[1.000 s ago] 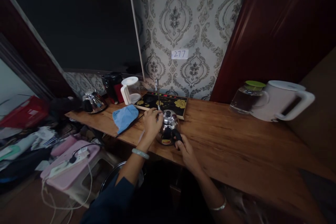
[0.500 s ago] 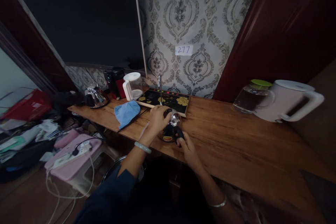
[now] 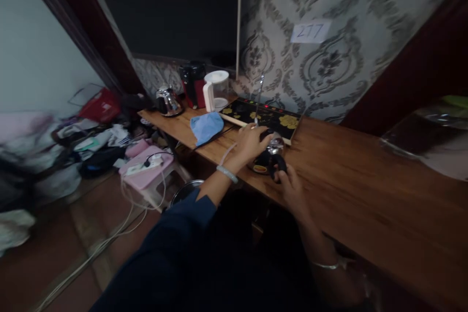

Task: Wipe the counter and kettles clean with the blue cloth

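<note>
A shiny metal kettle (image 3: 276,145) with a black handle stands near the front edge of the wooden counter. My right hand (image 3: 291,184) is closed round its handle. From the left, my left hand (image 3: 252,142) reaches over the kettle's top, with thumb and fingers at a black part that looks like the lid knob; the fingertips are partly hidden. Just behind the kettle is a black tea stove panel (image 3: 268,116) with yellow flowers and a lit red light. A thin metal spout (image 3: 259,97) rises from it.
A blue cloth (image 3: 206,127), a clear jug with a white handle (image 3: 217,90), a red and black appliance (image 3: 193,85) and a second metal kettle (image 3: 168,102) are on the left of the counter. A pink stool (image 3: 146,168) carries a power strip. At right stands a blurred glass pitcher (image 3: 413,131).
The view has swung to the right-hand side's loss and the left's gain, so everything sits further right and higher. Both hands stay on the kettle.
</note>
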Demonstrator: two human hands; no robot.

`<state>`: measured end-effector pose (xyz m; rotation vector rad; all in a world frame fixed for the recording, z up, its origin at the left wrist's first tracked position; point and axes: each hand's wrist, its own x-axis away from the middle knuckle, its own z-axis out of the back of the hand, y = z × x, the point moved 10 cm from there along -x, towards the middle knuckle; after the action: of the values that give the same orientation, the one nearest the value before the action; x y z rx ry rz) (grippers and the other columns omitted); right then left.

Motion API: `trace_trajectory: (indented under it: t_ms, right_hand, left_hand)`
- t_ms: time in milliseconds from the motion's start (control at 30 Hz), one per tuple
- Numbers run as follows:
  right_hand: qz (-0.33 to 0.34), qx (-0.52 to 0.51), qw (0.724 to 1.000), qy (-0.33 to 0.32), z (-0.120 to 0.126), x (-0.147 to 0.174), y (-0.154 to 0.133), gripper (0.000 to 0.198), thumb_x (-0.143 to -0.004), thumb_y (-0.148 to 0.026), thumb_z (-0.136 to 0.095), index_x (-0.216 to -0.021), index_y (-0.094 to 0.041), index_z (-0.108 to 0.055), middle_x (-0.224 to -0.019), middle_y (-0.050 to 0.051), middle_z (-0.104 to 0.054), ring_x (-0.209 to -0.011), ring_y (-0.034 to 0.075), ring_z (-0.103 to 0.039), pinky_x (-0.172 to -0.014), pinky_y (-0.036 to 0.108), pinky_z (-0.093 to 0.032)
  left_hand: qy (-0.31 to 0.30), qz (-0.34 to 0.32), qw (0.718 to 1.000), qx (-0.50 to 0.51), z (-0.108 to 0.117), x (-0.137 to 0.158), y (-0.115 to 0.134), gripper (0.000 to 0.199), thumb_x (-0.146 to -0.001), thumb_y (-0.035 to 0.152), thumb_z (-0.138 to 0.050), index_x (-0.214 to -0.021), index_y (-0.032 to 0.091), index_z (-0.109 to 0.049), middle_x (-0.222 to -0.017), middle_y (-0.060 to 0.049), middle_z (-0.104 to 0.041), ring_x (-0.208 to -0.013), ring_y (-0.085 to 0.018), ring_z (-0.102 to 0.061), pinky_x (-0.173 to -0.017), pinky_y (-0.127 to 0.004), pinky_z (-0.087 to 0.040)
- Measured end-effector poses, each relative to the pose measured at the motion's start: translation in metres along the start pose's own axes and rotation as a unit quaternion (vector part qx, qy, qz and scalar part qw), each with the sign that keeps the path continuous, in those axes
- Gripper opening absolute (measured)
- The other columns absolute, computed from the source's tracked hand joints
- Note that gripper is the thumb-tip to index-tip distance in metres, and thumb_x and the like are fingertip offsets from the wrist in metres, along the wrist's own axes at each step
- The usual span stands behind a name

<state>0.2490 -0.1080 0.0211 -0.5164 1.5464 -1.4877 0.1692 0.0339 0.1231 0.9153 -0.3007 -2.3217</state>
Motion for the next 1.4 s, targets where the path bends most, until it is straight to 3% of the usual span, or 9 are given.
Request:
trace_trajectory:
  t_ms: [233,367,433,567,733,933,1167,1400]
  right_hand:
    - [-0.018,-0.037,0.999,-0.025,0.006,-0.003,0.002,0.029,-0.088,-0.050,-0.059,-0.097,-0.023,-0.064,-0.073,0.000,-0.060,-0.076,0.019,-0.057,-0.076,0.033,-0.046]
    - [-0.065,-0.096,0.992,-0.052,0.002,-0.011,0.006,0.034,-0.081,-0.049,-0.066,-0.100,-0.021,-0.065,-0.080,0.002,-0.070,-0.078,0.019,-0.063,-0.076,0.034,-0.049]
    - [-0.081,-0.101,0.990,-0.055,-0.004,-0.015,0.006,0.036,-0.079,-0.053,-0.067,-0.094,-0.020,-0.065,-0.074,0.002,-0.068,-0.070,0.017,-0.062,-0.069,0.031,-0.049]
    - [-0.069,-0.067,0.995,0.021,-0.009,-0.024,0.000,0.044,-0.074,-0.064,-0.065,-0.064,-0.022,-0.053,-0.050,-0.005,-0.048,-0.049,0.012,-0.044,-0.050,0.026,-0.037]
    - [-0.038,-0.049,0.989,0.134,-0.004,-0.028,-0.006,0.045,-0.075,-0.064,-0.061,-0.064,-0.021,-0.056,-0.054,-0.004,-0.050,-0.055,0.013,-0.045,-0.052,0.026,-0.037]
    - [-0.026,-0.034,0.977,0.207,0.019,-0.016,-0.007,0.038,-0.074,-0.055,-0.061,-0.058,-0.021,-0.055,-0.056,-0.003,-0.049,-0.059,0.014,-0.046,-0.054,0.025,-0.037]
    - [-0.019,-0.009,0.971,0.239,0.057,0.004,-0.008,0.036,-0.074,-0.052,-0.061,-0.056,-0.022,-0.052,-0.055,-0.003,-0.049,-0.057,0.013,-0.045,-0.052,0.025,-0.037]
    - [-0.018,0.015,0.953,0.301,0.113,0.018,0.000,0.038,-0.073,-0.052,-0.062,-0.055,-0.020,-0.054,-0.053,-0.004,-0.045,-0.054,0.012,-0.041,-0.051,0.024,-0.036]
  left_hand:
    - [-0.032,-0.014,0.999,0.012,-0.004,0.004,0.009,0.029,-0.098,0.039,-0.053,-0.108,0.017,-0.071,-0.105,-0.012,-0.074,-0.112,-0.028,-0.062,-0.098,-0.041,-0.047]
    - [-0.021,-0.025,0.998,0.051,-0.003,0.006,0.010,0.030,-0.097,0.031,-0.053,-0.119,0.015,-0.066,-0.122,-0.014,-0.069,-0.117,-0.026,-0.060,-0.103,-0.040,-0.046]
    - [0.000,-0.028,0.997,0.069,0.000,0.009,0.007,0.034,-0.096,0.028,-0.054,-0.125,0.014,-0.062,-0.132,-0.015,-0.065,-0.124,-0.027,-0.057,-0.108,-0.041,-0.043]
    - [0.061,-0.021,0.993,0.096,0.012,0.021,-0.004,0.039,-0.094,0.030,-0.054,-0.130,0.015,-0.057,-0.140,-0.016,-0.058,-0.133,-0.028,-0.051,-0.114,-0.047,-0.039]
    - [0.118,-0.029,0.983,0.136,0.026,0.048,-0.019,0.041,-0.098,0.039,-0.047,-0.134,0.019,-0.054,-0.139,-0.015,-0.058,-0.136,-0.027,-0.049,-0.115,-0.050,-0.038]
    - [0.114,0.048,0.973,0.196,0.011,0.082,-0.043,0.050,-0.095,0.047,-0.050,-0.139,0.022,-0.049,-0.143,-0.015,-0.055,-0.133,-0.027,-0.052,-0.109,-0.048,-0.046]
    - [0.040,0.076,0.938,0.336,-0.027,0.095,-0.021,0.050,-0.094,0.050,-0.052,-0.138,0.026,-0.050,-0.132,-0.013,-0.062,-0.111,-0.026,-0.067,-0.093,-0.044,-0.058]
    - [0.026,0.062,0.956,0.286,-0.054,0.089,-0.025,0.053,-0.090,0.057,-0.052,-0.131,0.024,-0.058,-0.131,-0.013,-0.064,-0.119,-0.032,-0.063,-0.103,-0.056,-0.051]
